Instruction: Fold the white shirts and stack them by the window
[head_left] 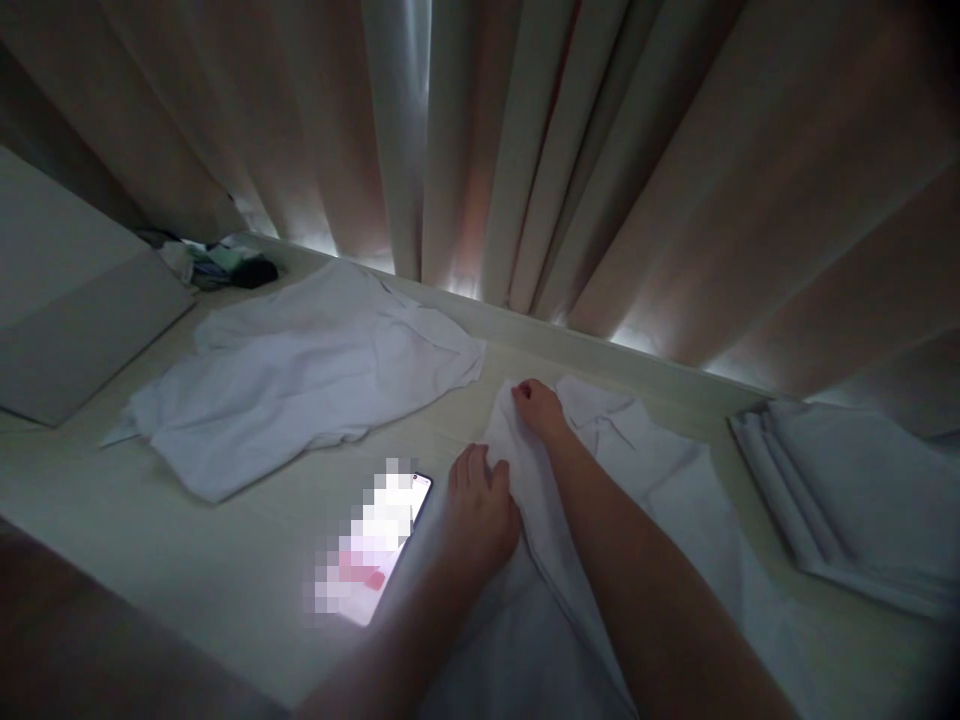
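Note:
A white garment lies spread on the pale surface in front of me. My left hand presses down on its left edge with fingers curled over the cloth. My right hand reaches further forward and pinches a fold of the same garment near its collar end. A lit phone lies face up just left of my left hand.
Another white garment lies crumpled to the left. A stack of folded white cloths sits at the right. Long curtains hang behind. A grey cushion and small dark items are at the far left.

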